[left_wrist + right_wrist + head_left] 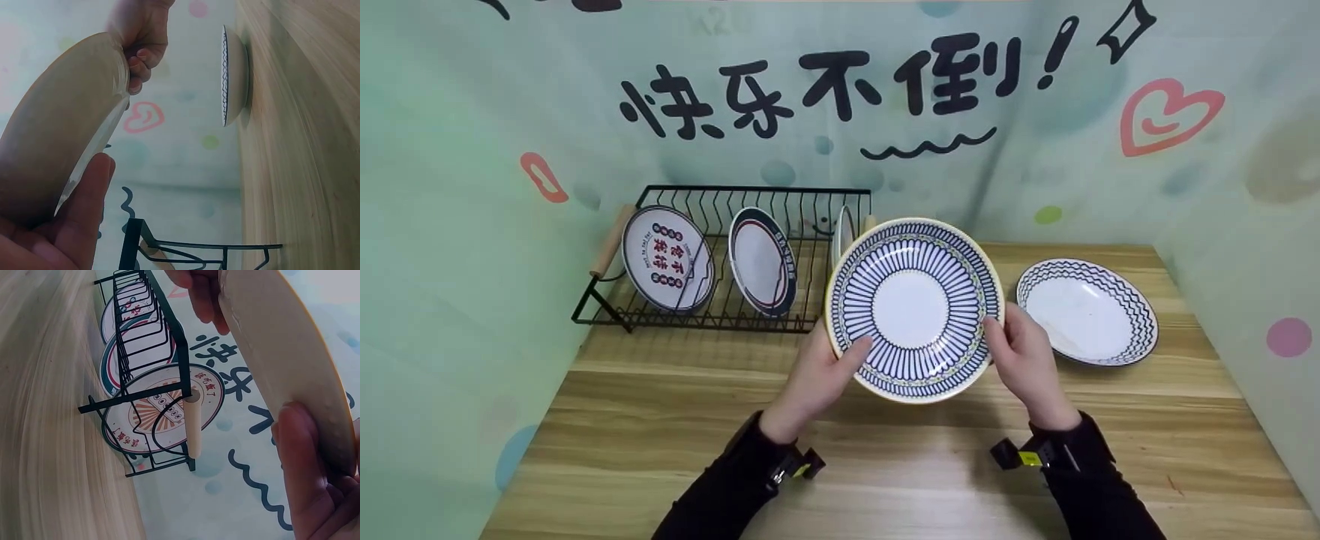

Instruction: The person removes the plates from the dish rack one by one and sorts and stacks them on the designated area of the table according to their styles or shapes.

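Note:
Both hands hold up a round plate with a blue petal pattern and a yellow rim, its face turned toward the head camera. My left hand grips its lower left edge, thumb on the face. On the right edge, my right hand grips it the same way. The plate's pale underside shows in the left wrist view, with fingers behind the rim. Behind the plate's left side stands a black wire dish rack, partly covered by it. To the right, a white dish with a wavy blue border lies on the table.
The rack holds a plate with red characters, a dark-rimmed plate and a third plate, all on edge. Wooden handles sit at its ends. A printed cloth hangs behind the wooden table and along both sides.

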`<state>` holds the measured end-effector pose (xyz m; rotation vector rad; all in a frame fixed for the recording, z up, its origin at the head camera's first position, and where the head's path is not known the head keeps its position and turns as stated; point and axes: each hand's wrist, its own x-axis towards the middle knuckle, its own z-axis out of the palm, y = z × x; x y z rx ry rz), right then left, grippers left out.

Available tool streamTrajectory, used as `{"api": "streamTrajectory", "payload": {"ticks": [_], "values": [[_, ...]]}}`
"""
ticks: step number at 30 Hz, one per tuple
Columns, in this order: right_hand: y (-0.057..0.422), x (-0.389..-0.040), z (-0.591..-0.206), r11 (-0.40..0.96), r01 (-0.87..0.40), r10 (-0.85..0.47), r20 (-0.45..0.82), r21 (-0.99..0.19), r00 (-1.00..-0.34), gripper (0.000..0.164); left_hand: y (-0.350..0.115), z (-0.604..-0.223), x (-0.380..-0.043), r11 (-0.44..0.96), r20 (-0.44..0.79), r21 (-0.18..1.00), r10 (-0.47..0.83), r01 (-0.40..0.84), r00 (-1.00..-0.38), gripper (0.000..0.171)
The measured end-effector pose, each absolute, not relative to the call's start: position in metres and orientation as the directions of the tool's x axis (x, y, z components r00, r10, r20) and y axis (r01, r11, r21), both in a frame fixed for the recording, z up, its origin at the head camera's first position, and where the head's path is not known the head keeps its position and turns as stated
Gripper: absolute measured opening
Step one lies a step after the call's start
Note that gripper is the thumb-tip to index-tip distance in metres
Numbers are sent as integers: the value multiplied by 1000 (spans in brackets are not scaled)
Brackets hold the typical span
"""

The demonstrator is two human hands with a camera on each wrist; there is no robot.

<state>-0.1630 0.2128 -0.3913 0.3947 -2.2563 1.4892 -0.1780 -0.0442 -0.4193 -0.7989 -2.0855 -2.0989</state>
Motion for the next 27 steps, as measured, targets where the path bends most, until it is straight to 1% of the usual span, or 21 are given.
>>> {"api": "streamTrajectory", "payload": {"ticks": [4,9,13,18,22,27], "values": [[214,-163,-390,385,-432,-6,466,-816,-885,12,-46,-420,-179,-49,394,915,332,402,-857,57],[219,-165,-391,398,-403,15,445,-824,-895,12,-50,-418,-178,27,373,910,379,413,-847,51],[229,-172,-405,410,-384,33,435,-827,-900,13,-52,-418,-177,109,366,891,401,440,-840,51],[242,-179,-419,376,-378,34,420,-846,-907,16,-56,-418,-174,177,343,886,373,429,-862,51],[248,-179,-421,354,-373,34,411,-858,-911,19,-59,-417,-174,212,350,874,352,438,-868,54],[254,-179,-421,346,-337,56,378,-875,-924,21,-65,-414,-174,269,346,857,332,439,-878,58]]}}
